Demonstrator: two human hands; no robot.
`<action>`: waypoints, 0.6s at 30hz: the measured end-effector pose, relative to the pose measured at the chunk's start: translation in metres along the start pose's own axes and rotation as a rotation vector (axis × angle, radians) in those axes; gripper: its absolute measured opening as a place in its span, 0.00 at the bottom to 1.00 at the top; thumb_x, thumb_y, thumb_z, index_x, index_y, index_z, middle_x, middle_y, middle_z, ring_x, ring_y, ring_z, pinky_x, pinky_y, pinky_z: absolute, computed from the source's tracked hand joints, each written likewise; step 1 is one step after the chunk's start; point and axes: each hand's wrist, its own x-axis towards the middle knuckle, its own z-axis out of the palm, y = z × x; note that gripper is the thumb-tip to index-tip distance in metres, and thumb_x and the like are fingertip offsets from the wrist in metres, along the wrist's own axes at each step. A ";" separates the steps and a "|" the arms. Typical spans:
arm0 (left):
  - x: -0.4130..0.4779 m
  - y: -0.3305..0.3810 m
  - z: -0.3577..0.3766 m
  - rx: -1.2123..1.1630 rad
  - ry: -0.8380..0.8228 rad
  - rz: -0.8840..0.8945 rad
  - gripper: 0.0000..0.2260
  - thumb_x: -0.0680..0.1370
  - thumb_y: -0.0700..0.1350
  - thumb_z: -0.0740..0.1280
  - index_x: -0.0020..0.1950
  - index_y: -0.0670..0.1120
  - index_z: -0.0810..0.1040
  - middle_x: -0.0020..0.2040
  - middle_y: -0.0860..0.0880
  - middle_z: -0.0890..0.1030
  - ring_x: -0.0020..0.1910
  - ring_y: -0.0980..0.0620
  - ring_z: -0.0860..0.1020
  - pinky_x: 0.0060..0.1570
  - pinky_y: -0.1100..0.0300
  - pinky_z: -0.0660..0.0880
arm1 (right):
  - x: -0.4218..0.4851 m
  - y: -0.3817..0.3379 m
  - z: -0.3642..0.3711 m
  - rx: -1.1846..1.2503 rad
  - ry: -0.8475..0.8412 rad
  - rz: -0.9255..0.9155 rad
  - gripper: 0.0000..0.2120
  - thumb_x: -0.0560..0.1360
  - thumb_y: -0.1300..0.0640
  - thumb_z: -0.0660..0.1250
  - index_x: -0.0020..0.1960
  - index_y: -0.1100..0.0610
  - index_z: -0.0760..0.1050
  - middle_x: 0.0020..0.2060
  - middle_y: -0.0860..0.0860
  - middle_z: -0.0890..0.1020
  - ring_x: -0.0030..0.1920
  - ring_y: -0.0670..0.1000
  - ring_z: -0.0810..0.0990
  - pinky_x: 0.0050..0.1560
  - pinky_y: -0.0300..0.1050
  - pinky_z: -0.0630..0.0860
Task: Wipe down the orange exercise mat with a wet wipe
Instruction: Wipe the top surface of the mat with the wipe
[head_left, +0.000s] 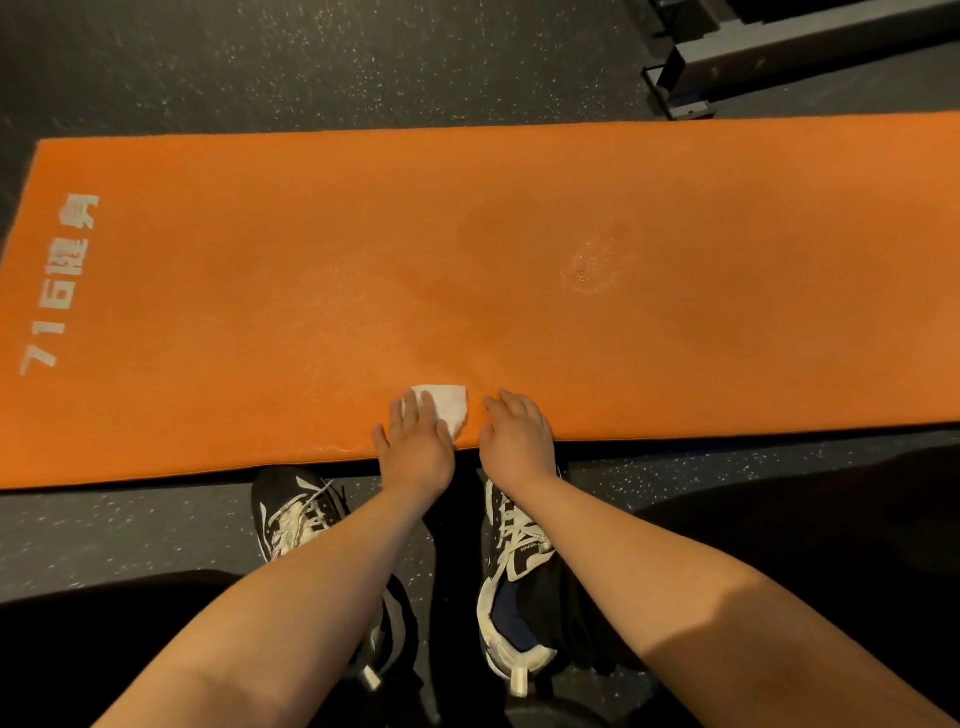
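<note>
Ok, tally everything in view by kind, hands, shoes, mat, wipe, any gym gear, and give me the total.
Hands: 2, the left hand on the wet wipe, the right hand on the orange mat
Shoes: 2, the left shoe and the right shoe
Mats: 1
Wipes: 1
Metal frame: 1
Total: 7

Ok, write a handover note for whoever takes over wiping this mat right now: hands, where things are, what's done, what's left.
Left hand: flat on the wipe, pressing it onto the mat by its near edge.
Right hand: flat on the mat just right of the wipe, holding nothing.
Done: the darker patches in the middle look damp, so that part is probably wiped. A shiny spot sits there too.
Left: the end with the print and the far right stretch look dry, so probably wipe those next.
</note>
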 end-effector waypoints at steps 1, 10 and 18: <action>-0.005 0.008 0.004 -0.006 -0.011 0.036 0.25 0.86 0.51 0.44 0.83 0.48 0.46 0.83 0.48 0.42 0.81 0.48 0.40 0.77 0.40 0.40 | 0.001 0.002 -0.002 0.008 0.001 -0.007 0.23 0.84 0.54 0.53 0.79 0.53 0.64 0.79 0.51 0.62 0.79 0.54 0.55 0.78 0.53 0.54; 0.005 -0.024 -0.020 0.085 -0.017 -0.111 0.25 0.85 0.52 0.46 0.83 0.52 0.48 0.83 0.49 0.45 0.81 0.44 0.41 0.77 0.37 0.42 | -0.008 0.003 -0.001 0.000 -0.062 0.005 0.25 0.85 0.56 0.53 0.81 0.54 0.58 0.82 0.53 0.54 0.81 0.55 0.46 0.80 0.52 0.48; -0.016 0.019 0.009 -0.004 -0.072 0.073 0.26 0.86 0.52 0.45 0.83 0.49 0.43 0.82 0.49 0.39 0.81 0.49 0.38 0.77 0.40 0.38 | -0.009 0.001 -0.008 -0.071 -0.002 0.042 0.23 0.84 0.52 0.52 0.79 0.48 0.62 0.81 0.49 0.58 0.81 0.51 0.51 0.80 0.58 0.46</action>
